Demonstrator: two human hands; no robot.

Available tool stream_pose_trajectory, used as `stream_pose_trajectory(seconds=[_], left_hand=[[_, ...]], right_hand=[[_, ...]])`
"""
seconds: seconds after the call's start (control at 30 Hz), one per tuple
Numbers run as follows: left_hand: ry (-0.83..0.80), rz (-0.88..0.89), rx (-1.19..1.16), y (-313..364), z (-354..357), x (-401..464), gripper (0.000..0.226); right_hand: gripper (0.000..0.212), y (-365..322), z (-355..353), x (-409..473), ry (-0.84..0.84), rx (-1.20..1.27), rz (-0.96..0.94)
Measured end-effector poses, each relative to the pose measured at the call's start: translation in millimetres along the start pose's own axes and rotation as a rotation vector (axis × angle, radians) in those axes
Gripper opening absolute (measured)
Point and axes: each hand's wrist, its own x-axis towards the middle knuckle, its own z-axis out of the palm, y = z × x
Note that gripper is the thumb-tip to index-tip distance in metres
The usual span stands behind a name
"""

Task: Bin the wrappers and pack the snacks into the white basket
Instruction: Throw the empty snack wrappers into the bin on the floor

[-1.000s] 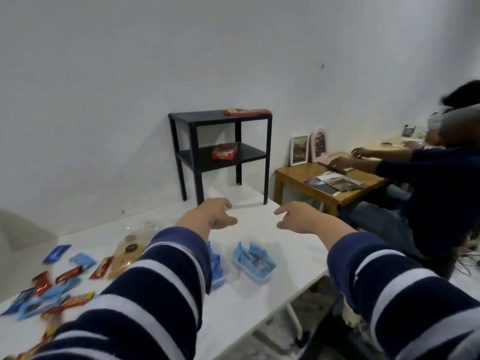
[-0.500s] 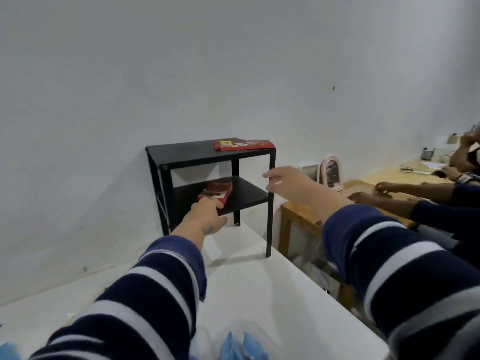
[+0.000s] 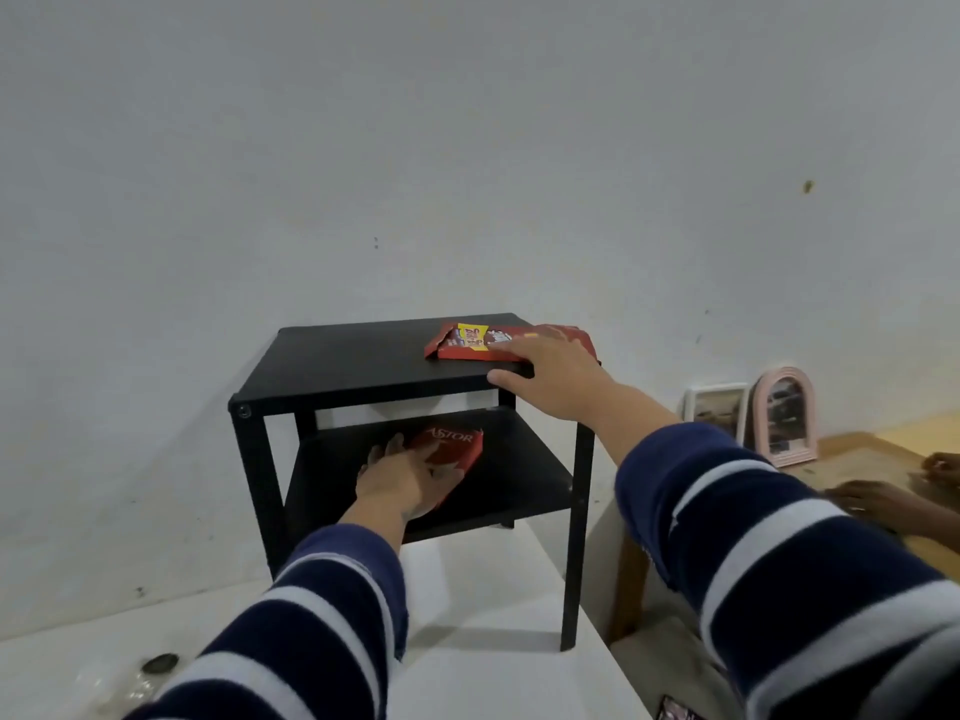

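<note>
On the black two-tier stand (image 3: 363, 356) at the far end of the white table (image 3: 493, 678), we have two snack pkgs, one per tier. Upper tier: flat red snack box (image 3: 467, 344) lies at the right front corner, long axis approx. left-right along the front edge. Our right hand (image 3: 550, 374) rests on its right end, fingers spread flat over the top, thumb (image 3: 506, 379) down at the shelf's front edge; not yet closed on it. Lower tier: red Astor box (image 3: 454, 444) lies flat, long axis running away from us, tilted slightly right. Our left hand (image 3: 410, 475) covers its near end, fingers spread, palm down; whether it grips yet, we cannot tell. Each box sits directly under its own hand, so no cross-reach req'd. Judgement: next move is close and draw both boxes back toward us. White basket not in view.
</note>
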Motion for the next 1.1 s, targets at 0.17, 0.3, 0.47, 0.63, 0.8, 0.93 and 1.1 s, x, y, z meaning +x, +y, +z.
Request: stream_pose_trajectory(seconds=[0.17,0.3,0.47,0.63,0.8,0.93,1.1], left_hand=[[-0.008,-0.035,0.057,-1.3,9.0,-13.5,0.068],[0.002,-0.087,0.055,-1.5,8.0,-45.9,0.068],[0.058,-0.114,-0.088,-9.7,-0.4,-108.0,0.070],[0.090,-0.026,-0.033,-29.4,-17.3,-190.0,0.063],[0.170,-0.062,-0.133,-69.3,-38.4,-284.1,0.059],[0.229,-0.149,-0.172,-115.9,-44.7,-355.5,0.060],[0.314,-0.308,-0.228,-168.3,-46.6,-435.8,0.063]], right_hand=[[0.045,4.2,-2.7,-8.9,0.059,-0.072,-0.105],[0.051,-7.3,-16.7,-32.0,0.191,-0.238,-0.133],[0.064,-44.2,-55.9,-77.9,0.326,-0.309,-0.257],[0.060,-91.5,-86.6,-137.5,0.451,-0.101,-0.216],[0.044,-139.7,-86.2,-196.4,0.410,0.287,-0.041],[0.044,-178.9,-62.6,-243.4,0.288,0.576,0.015],[0.049,-224.3,-26.4,-288.2,0.154,0.786,0.064]])
